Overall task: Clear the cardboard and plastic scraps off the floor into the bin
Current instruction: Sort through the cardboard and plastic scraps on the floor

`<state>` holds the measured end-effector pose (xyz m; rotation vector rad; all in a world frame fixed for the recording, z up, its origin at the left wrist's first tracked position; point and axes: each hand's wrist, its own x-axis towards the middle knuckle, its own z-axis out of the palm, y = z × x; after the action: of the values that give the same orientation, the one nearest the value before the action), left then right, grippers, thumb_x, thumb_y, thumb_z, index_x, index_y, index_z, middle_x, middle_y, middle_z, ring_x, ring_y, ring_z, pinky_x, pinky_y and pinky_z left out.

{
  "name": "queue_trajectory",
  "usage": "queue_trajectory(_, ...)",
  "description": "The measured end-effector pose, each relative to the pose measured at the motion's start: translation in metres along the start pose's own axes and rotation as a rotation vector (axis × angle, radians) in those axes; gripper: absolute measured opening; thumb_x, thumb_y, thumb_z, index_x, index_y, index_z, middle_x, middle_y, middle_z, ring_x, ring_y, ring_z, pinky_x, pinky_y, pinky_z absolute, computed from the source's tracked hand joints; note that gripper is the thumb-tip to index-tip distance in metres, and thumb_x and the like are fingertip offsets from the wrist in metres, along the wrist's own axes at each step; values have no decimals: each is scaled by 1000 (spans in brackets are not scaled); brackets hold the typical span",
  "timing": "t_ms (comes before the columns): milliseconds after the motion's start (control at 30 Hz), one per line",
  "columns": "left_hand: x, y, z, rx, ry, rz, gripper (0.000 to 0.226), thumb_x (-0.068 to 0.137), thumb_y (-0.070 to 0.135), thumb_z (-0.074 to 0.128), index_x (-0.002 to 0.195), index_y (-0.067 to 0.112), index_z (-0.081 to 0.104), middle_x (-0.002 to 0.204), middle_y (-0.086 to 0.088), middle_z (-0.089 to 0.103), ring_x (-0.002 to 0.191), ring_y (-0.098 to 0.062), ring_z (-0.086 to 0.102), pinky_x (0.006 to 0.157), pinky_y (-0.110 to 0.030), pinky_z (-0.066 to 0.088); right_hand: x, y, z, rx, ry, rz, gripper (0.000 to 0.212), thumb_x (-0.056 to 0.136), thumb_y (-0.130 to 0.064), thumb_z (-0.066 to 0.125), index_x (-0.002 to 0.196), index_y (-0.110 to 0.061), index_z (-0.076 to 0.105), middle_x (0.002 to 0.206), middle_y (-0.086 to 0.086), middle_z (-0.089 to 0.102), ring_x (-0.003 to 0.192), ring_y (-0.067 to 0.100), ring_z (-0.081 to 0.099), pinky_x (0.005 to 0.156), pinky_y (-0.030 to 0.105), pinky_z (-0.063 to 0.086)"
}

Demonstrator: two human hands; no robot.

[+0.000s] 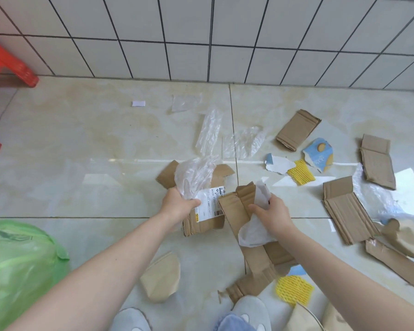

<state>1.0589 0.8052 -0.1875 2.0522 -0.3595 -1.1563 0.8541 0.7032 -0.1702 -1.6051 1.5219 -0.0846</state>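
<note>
My left hand grips a labelled cardboard piece together with a crumpled clear plastic sheet, held above the floor. My right hand is closed on a long folded cardboard strip and a white plastic scrap. The bin lined with a green bag stands at the lower left. Several cardboard scraps lie on the floor to the right, among them a folded cardboard piece and a flat corrugated piece. Clear plastic film lies further ahead.
Yellow foam nets, torn blue-and-white paper and brown paper pieces litter the tiled floor. A red plastic stool stands by the white tiled wall at the far left. My shoes are at the bottom edge.
</note>
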Motion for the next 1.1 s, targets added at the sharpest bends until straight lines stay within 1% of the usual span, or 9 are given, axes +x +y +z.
queue_trajectory(200,-52,21,-59,-66,73,67,26,76,6,75,100,12,67,95,-4,71,91,-23,67,80,-31,52,-36,-67,-28,90,3,-125,22,83,-24,70,79,-13,53,75,3,59,81,24,60,66,33,45)
queue_trajectory(300,-83,30,-93,-146,112,111,22,78,3,73,97,13,67,91,-3,71,87,-22,68,79,-30,52,-62,-100,-38,38,-12,-187,30,82,-28,72,74,-11,49,71,4,54,68,18,53,58,30,40)
queue_trajectory(400,-119,37,-133,-226,148,156,19,80,0,70,93,13,67,89,-2,71,81,-18,66,71,-25,50,-89,-128,-42,19,-61,-247,37,79,-34,74,88,-3,56,81,11,62,77,22,60,67,35,47)
queue_trajectory(500,-153,35,-173,-274,228,193,18,79,-2,70,85,15,66,82,-2,69,75,-17,64,67,-23,49,-116,-156,-40,28,-133,-271,32,79,-36,74,89,-10,60,86,7,67,85,23,66,72,37,52)
queue_trajectory(633,-194,20,-225,-310,357,232,22,77,-3,73,83,16,64,81,0,68,80,-22,65,77,-30,52,-153,-200,-26,10,-207,-397,23,84,-35,69,84,-13,65,82,2,70,80,17,67,64,25,52)
queue_trajectory(700,-213,9,-250,-347,407,216,23,77,0,74,81,19,64,85,-2,70,86,-25,67,87,-38,52,-174,-219,-16,-49,-228,-461,25,86,-34,67,77,-12,61,73,-1,65,71,13,62,52,15,45)
queue_trajectory(833,-247,-17,-288,-455,503,242,22,77,-2,74,90,15,68,88,-2,72,86,-24,69,84,-38,53,-203,-242,0,-205,-278,-556,29,85,-36,67,75,-12,55,71,0,61,69,17,60,52,21,40)
queue_trajectory(900,-261,-30,-303,-487,543,244,25,79,-2,72,100,9,68,92,-5,72,85,-24,69,82,-36,53,-216,-253,11,-267,-282,-586,32,86,-38,65,70,-15,50,66,-2,55,63,13,55,48,19,35)
queue_trajectory(1100,-276,-75,-340,-533,703,218,23,78,-5,72,98,5,69,97,-15,71,92,-29,68,91,-43,52,-254,-298,67,-249,-338,-651,41,88,-45,61,68,-12,47,66,0,48,59,15,46,49,24,32)
